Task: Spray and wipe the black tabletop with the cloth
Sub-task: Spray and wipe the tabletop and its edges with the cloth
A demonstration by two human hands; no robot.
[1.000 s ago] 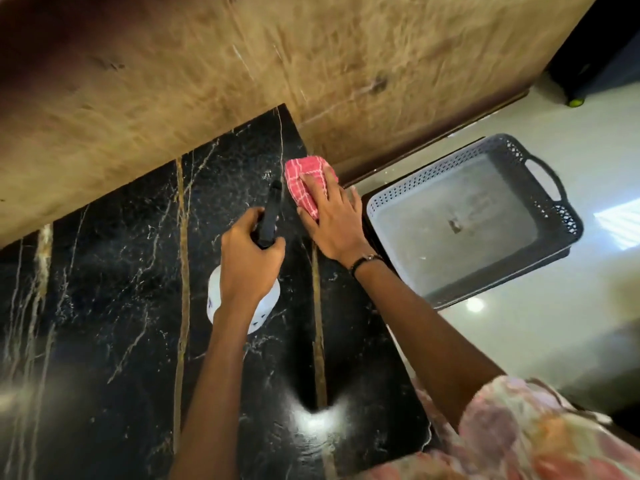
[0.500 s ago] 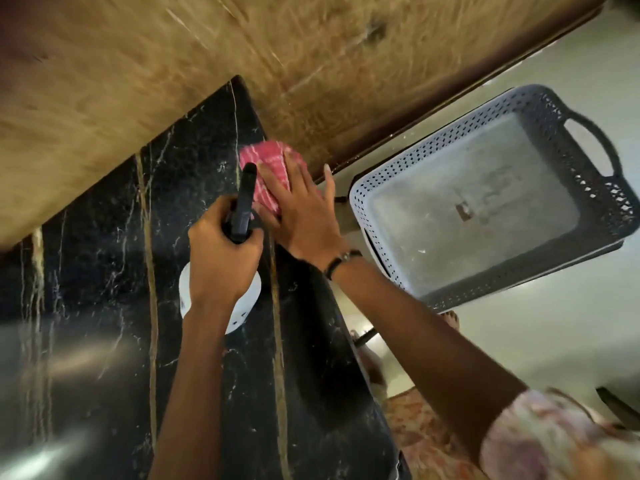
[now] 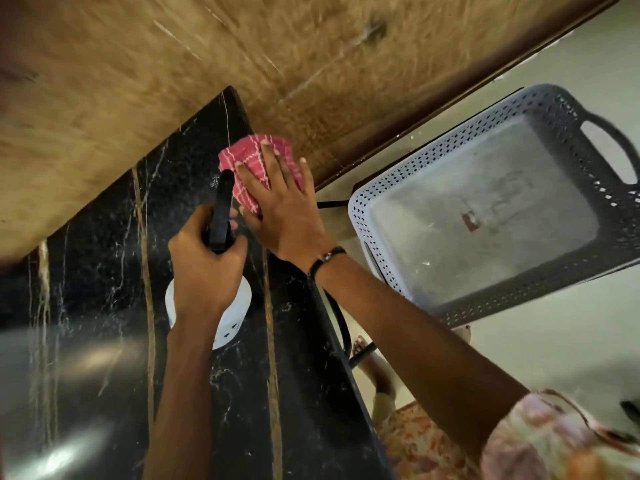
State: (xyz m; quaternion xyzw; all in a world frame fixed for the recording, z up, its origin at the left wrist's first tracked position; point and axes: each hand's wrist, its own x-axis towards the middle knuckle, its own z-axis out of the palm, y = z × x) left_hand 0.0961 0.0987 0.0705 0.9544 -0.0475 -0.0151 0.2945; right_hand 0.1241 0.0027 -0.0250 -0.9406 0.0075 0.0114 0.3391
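Note:
The black marble tabletop [image 3: 104, 289] with gold and white veins fills the lower left. A white spray bottle [image 3: 227, 320] with a black nozzle head stands over it, gripped around the trigger by my left hand [image 3: 204, 268]. The nozzle points toward the table's far corner. My right hand [image 3: 280, 206] lies flat, fingers spread, pressing a red checked cloth [image 3: 249, 164] onto the tabletop at that far right corner, close to the wooden wall. Part of the cloth is hidden under my palm.
A brown wooden wall [image 3: 242, 46] runs along the table's far edge. A grey perforated plastic basket [image 3: 450, 154] with handles sits on the pale floor to the right of the table. My bare foot [image 3: 363, 348] shows below the table edge.
The cloth under my right hand has slid a little toward the far corner by the wall. My left hand keeps the bottle beside it. The camera has swung, shifting the basket in view.

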